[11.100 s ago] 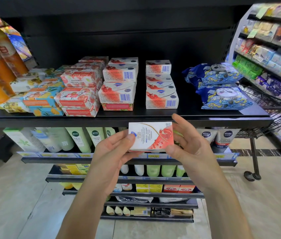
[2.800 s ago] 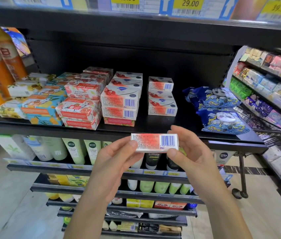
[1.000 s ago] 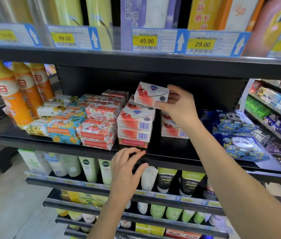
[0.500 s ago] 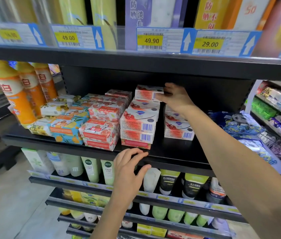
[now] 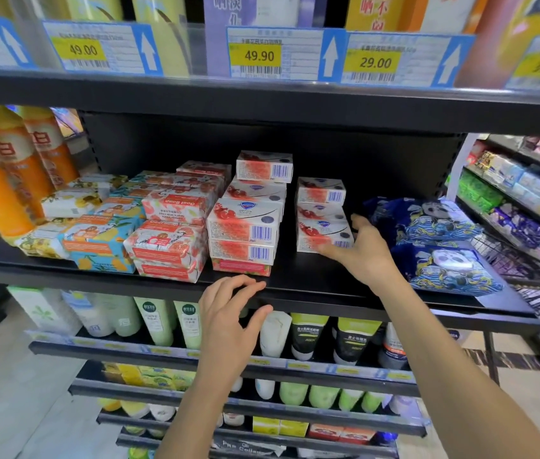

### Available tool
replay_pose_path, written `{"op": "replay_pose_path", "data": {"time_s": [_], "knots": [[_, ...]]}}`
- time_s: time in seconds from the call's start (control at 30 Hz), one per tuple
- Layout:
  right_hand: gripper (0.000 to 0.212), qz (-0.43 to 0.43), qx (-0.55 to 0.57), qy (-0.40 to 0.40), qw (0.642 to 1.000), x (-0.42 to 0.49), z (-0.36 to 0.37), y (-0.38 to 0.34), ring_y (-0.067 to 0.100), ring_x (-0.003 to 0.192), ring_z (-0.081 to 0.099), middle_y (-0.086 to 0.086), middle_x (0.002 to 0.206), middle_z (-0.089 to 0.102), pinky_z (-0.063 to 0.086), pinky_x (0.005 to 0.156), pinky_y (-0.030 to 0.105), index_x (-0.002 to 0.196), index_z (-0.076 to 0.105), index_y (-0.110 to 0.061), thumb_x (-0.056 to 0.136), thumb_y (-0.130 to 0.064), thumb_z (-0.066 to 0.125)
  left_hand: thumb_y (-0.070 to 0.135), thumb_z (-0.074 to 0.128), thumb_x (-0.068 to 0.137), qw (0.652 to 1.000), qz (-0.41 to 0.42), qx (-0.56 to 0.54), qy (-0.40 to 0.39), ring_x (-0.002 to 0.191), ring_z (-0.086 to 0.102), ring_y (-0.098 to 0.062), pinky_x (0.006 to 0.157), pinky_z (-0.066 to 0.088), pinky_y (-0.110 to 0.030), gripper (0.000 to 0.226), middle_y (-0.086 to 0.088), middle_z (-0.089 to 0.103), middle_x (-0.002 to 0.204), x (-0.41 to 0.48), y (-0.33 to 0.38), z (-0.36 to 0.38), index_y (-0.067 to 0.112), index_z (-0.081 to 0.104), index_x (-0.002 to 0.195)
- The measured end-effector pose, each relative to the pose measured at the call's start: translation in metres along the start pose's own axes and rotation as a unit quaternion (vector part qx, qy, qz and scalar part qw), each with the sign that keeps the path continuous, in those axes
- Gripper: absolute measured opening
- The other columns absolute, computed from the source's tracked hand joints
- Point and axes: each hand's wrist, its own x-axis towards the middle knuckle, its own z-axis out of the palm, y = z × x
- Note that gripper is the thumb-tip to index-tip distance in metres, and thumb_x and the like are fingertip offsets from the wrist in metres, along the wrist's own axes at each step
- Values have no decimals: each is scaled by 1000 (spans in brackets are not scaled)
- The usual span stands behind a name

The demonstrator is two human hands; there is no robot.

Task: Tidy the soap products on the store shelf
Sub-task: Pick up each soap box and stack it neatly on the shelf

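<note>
Red-and-white soap boxes stand in two stacks on the black shelf (image 5: pixel 311 283). One soap box (image 5: pixel 264 167) lies on top of the taller middle stack (image 5: pixel 245 226). My right hand (image 5: pixel 366 256) is low at the shorter right stack (image 5: pixel 323 215). Its fingers stretch along the front of that stack's bottom box and the thumb points up beside it. My left hand (image 5: pixel 228 313) rests at the shelf's front edge with its fingertips on top, holding nothing.
Wrapped goat soap bars (image 5: pixel 169 226) and blue-orange soap packs (image 5: pixel 99 240) fill the shelf's left, beside orange bottles (image 5: pixel 3 170). Blue panda packs (image 5: pixel 434 240) lie right of the stacks. Tubes (image 5: pixel 308 336) stand on the shelf below. Price tags (image 5: pixel 258 54) hang above.
My right hand let go of the soap box on top of the middle stack and dropped down to the right stack. The left hand stayed at the shelf edge.
</note>
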Motion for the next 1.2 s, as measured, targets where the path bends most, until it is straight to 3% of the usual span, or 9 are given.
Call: {"op": "replay_pose_path", "data": {"time_s": [0.17,0.3,0.47,0.6,0.7,0.8,0.9,1.0,1.2], "knots": [[59,-11,-8,3,1000,-2,0,9,15,98,69,-2,112,72,56,90,36,128,63,-11,76,-15,90,33,74,89,1000,-5,4,-1,124,47,-14,113,22,-20,31,11,61,122,0,1,0,22,74,118],[60,-11,10,21,1000,-15,-5,6,-1,84,63,-11,99,69,50,72,19,126,65,-12,72,-16,93,25,80,88,1000,-18,3,-6,124,46,-14,113,27,-28,32,12,60,122,0,5,-2,22,74,119],[75,-26,38,62,997,-55,-14,10,9,96,63,-8,113,67,57,87,34,132,58,-18,68,-18,96,23,79,89,999,-43,1,-22,126,46,-13,114,33,-38,35,14,58,123,-2,15,-7,23,72,123],[75,-63,98,66,991,-93,-22,12,12,104,64,-4,122,64,56,92,32,129,59,-27,66,-11,95,27,73,93,991,-98,-83,-32,128,45,1,112,33,-19,34,25,55,126,-1,40,-26,30,68,127],[74,-103,127,46,985,-119,-23,9,10,110,63,-4,127,61,53,94,27,127,59,-33,68,-5,93,31,69,95,967,-165,-188,-36,117,59,3,98,45,-11,32,22,61,125,-2,64,-44,33,67,127],[72,-132,163,26,978,-139,-16,6,12,111,62,-6,128,59,53,92,22,130,59,-26,68,-6,92,54,67,88,904,-259,-320,-116,107,69,0,91,54,-20,45,19,72,118,-4,82,-51,36,64,129],[74,-132,178,8,975,-150,-6,7,16,112,63,-6,129,59,53,91,21,132,59,-23,68,-2,91,51,63,85,855,-306,-395,-138,108,72,-7,96,57,-30,52,10,77,114,-8,88,-48,25,65,130],[78,-121,193,-16,974,-156,-2,10,17,116,63,-4,132,59,54,93,25,133,58,-27,69,5,89,45,66,81,837,-339,-411,-126,107,73,-13,100,54,-38,59,3,78,112,-11,82,-49,20,62,134],[80,-53,217,-79,972,-166,2,8,9,120,63,-9,128,66,55,95,24,141,53,-34,76,1,85,30,70,85,828,-350,-415,-137,108,73,-17,92,56,-34,38,0,78,112,-18,71,-54,21,68,122]]}}
